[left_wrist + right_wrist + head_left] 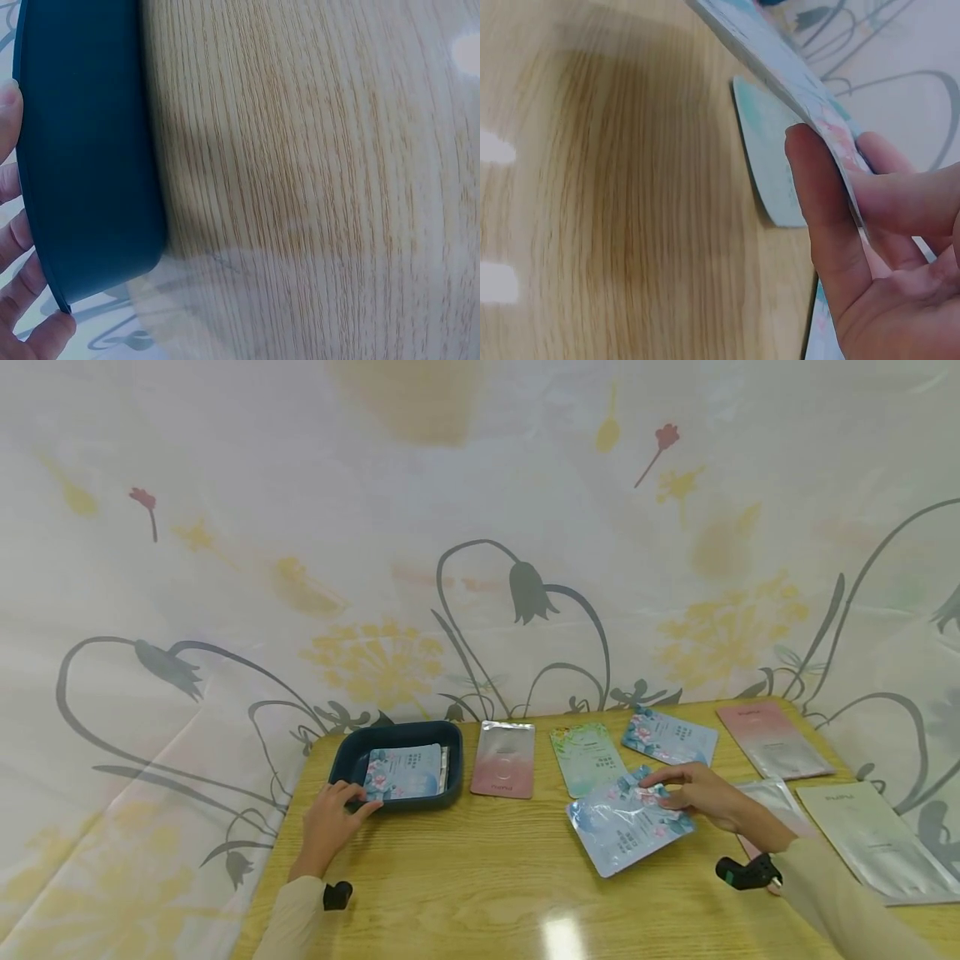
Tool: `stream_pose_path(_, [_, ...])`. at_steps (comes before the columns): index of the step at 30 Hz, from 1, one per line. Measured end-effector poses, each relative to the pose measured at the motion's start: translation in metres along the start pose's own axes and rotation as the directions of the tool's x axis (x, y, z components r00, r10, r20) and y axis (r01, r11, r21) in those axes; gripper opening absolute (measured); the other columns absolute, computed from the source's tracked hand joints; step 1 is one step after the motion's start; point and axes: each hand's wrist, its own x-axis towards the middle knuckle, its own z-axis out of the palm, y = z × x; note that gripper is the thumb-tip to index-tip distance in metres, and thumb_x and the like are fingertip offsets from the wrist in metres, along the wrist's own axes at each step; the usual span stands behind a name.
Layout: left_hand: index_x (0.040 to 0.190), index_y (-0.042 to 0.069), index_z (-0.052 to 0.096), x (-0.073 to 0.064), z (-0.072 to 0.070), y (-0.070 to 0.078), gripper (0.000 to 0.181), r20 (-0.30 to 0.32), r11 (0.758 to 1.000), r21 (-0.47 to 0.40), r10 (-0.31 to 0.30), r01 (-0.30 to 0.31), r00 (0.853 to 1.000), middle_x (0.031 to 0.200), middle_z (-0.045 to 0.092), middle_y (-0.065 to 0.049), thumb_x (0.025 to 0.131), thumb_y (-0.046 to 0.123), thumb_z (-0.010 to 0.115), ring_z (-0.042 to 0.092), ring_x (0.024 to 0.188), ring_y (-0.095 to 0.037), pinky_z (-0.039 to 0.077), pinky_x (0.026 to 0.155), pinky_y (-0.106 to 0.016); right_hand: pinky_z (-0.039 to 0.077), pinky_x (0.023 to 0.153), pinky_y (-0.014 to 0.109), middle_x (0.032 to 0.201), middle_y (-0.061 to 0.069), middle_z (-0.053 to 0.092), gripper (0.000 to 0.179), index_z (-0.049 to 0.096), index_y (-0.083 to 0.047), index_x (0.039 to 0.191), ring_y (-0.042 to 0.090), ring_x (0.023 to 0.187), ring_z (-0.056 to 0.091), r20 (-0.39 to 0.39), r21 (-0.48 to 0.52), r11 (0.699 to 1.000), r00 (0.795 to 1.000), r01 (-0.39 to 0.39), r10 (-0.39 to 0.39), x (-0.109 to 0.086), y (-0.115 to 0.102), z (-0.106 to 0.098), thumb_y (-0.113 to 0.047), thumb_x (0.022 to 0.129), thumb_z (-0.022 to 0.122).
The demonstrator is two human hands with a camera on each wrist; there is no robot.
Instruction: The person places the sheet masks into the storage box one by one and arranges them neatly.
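Note:
A dark teal plastic bin (396,727) stands at the left of the table, with a blue floral sachet (403,770) lying face up inside. My left hand (333,820) holds the bin's near left rim; in the left wrist view its fingers (16,289) curl over the edge. On the right, my right hand (697,793) pinches another blue floral face-mask sachet (626,827) between thumb and fingers. That sachet is tilted above the table and overlaps a green sachet (588,753) in the head view. The right wrist view shows it nearly edge-on.
A pink and silver sachet (503,760) lies right of the bin. Behind my right hand lies a blue floral sachet (670,737). Farther right are a pink sachet (775,739), a pale green one (879,839) and one partly hidden by my forearm. A patterned cloth (480,485) hangs behind the table.

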Motion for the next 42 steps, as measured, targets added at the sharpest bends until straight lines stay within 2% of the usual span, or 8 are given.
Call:
stream_pose_path(6, [0.074,0.020,0.064,0.000,0.002,-0.002,0.025,-0.022,1.000,0.000,0.013,-0.013,1.000,0.077,0.058,0.002,0.069,0.035,0.084,0.050,0.070,-0.019,0.043,0.053,-0.036,0.042,0.055,0.030,0.135,0.027,0.043,0.032,0.061,0.003,0.119,0.013,0.060,0.043,-0.022,0.037,0.999,1.000,0.020,-0.019,0.005,-0.004,0.007,-0.004,0.087,0.064])
stream_pose_path(13, [0.076,0.019,0.064,0.001,0.002,-0.001,0.026,0.018,1.000,-0.011,-0.028,0.028,0.999,0.080,0.058,0.001,0.071,0.038,0.082,0.049,0.073,-0.019,0.044,0.057,-0.038,0.039,0.054,0.031,0.146,0.032,0.026,0.035,0.059,0.004,0.121,0.014,0.057,0.038,-0.056,0.092,0.995,0.998,0.037,-0.032,0.009,-0.013,0.018,-0.004,0.088,0.063])
stream_pose_path(23, [0.078,0.019,0.065,0.002,-0.001,0.000,0.027,0.039,0.999,-0.012,-0.047,0.047,0.998,0.080,0.057,0.003,0.072,0.040,0.081,0.050,0.075,-0.019,0.045,0.059,-0.039,0.037,0.056,0.030,0.148,0.027,0.024,0.035,0.059,0.002,0.123,0.011,0.064,0.046,-0.077,0.162,0.986,0.997,0.030,-0.018,0.026,-0.020,0.037,-0.002,0.089,0.061])
stream_pose_path(26, [0.078,0.018,0.065,0.002,-0.001,0.001,0.027,0.041,0.999,-0.012,-0.047,0.048,0.998,0.080,0.057,0.002,0.073,0.039,0.081,0.050,0.075,-0.019,0.044,0.060,-0.039,0.037,0.056,0.029,0.145,0.027,0.029,0.034,0.060,0.000,0.123,0.011,0.067,0.048,-0.085,0.176,0.984,0.996,0.022,-0.007,0.033,-0.023,0.044,-0.002,0.089,0.060])
stream_pose_path(32, [0.077,0.016,0.065,0.002,0.001,0.001,0.027,0.016,0.999,-0.015,-0.034,0.034,0.999,0.078,0.058,0.001,0.071,0.036,0.082,0.047,0.072,-0.018,0.042,0.057,-0.036,0.037,0.053,0.027,0.130,0.016,0.048,0.033,0.063,-0.002,0.120,0.012,0.056,0.039,-0.110,0.182,0.983,0.994,0.013,0.008,0.045,-0.029,0.059,-0.001,0.088,0.061])
stream_pose_path(38, [0.077,0.016,0.065,0.002,0.001,0.001,0.027,-0.007,1.000,-0.018,-0.024,0.024,1.000,0.077,0.058,0.002,0.070,0.035,0.084,0.047,0.070,-0.017,0.042,0.057,-0.036,0.031,0.051,0.028,0.125,0.010,0.053,0.033,0.062,-0.001,0.121,0.011,0.048,0.026,-0.104,0.222,0.975,0.995,0.030,-0.007,0.056,-0.036,0.071,0.002,0.088,0.060])
stream_pose_path(42, [0.077,0.018,0.065,0.001,0.002,0.000,0.026,0.008,0.999,-0.018,-0.034,0.034,0.999,0.078,0.058,0.002,0.071,0.036,0.082,0.048,0.072,-0.018,0.043,0.057,-0.037,0.029,0.052,0.030,0.118,0.009,0.055,0.033,0.060,0.000,0.122,0.012,0.048,0.025,-0.096,0.241,0.970,0.995,0.033,-0.010,0.062,-0.039,0.078,0.002,0.089,0.058])
